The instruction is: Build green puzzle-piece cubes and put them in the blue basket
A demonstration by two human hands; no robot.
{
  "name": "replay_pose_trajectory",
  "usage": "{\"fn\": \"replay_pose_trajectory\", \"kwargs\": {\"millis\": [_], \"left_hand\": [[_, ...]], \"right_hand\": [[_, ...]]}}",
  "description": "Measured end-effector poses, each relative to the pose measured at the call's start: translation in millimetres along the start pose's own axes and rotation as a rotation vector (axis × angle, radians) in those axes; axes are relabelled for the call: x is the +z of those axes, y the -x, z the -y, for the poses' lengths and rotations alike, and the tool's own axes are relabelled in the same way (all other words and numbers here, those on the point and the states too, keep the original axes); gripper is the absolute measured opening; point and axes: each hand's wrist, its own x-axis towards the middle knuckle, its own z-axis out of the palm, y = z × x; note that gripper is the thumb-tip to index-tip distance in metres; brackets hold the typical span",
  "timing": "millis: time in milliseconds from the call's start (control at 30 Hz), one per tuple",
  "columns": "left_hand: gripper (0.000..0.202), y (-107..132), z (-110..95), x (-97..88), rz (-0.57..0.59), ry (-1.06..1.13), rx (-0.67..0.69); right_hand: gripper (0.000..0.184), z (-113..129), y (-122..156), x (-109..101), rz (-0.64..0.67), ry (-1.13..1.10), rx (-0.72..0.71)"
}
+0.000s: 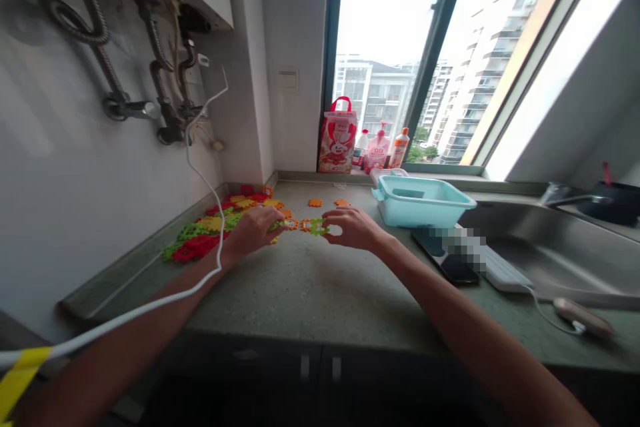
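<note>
Above the counter, my left hand (257, 230) is closed on interlocking plastic pieces; an orange piece (293, 224) shows beyond its fingertips, with a bit of green at the fingers. Facing it across a small gap, my right hand (354, 228) pinches a green interlocking piece (317, 227) that has an orange piece (305, 225) at its left end. Farther back on the counter lie two loose orange pieces, one orange tile (315, 203) and another orange tile (343, 203). Left of my left hand spreads a pile of red, green and yellow pieces (200, 247), partly hidden by my arm.
A white cable (220, 240) hangs across my left forearm. To the right stand a turquoise basin (425, 203), a dark phone (457, 269), a white power strip-like block (503, 271) and a steel sink (565, 247). A red bag (338, 143) and several bottles line the windowsill.
</note>
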Motion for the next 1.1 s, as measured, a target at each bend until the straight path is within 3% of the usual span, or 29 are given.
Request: {"fn": "replay_pose_trajectory", "kwargs": {"millis": [100, 167, 400, 500, 667, 833, 967, 1100], "left_hand": [[0.029, -4, -32, 16.8, 0.139, 0.063, 0.272], [0.028, -6, -44, 23.5, 0.214, 0.131, 0.328], [0.050, -6, -42, 16.1, 0.323, 0.319, 0.267], [0.056, -5, -44, 11.8, 0.343, 0.384, 0.253], [0.067, -5, -45, 8.0, 0.357, 0.398, 0.241], [0.079, -6, -42, 1.1, 0.368, 0.356, 0.219], [0.093, -5, -39, -2.0, 0.391, 0.326, 0.189], [0.092, -5, -39, -1.5, 0.411, 0.305, 0.141]], "right_hand": [[0.017, 1, 19, -19, -0.080, -0.035, 0.087], [0.017, 6, 29, -20, -0.045, -0.059, 0.117], [0.023, 18, 26, -1, 0.064, -0.169, 0.141], [0.027, 14, 27, -3, 0.096, -0.151, 0.173], [0.036, 8, 34, -8, 0.259, -0.138, 0.215], [0.054, 13, 29, 5, 0.184, -0.181, 0.219], [0.046, 15, 25, 6, 0.222, -0.179, 0.215], [0.039, 16, 25, -1, 0.072, -0.390, 0.290]]}}
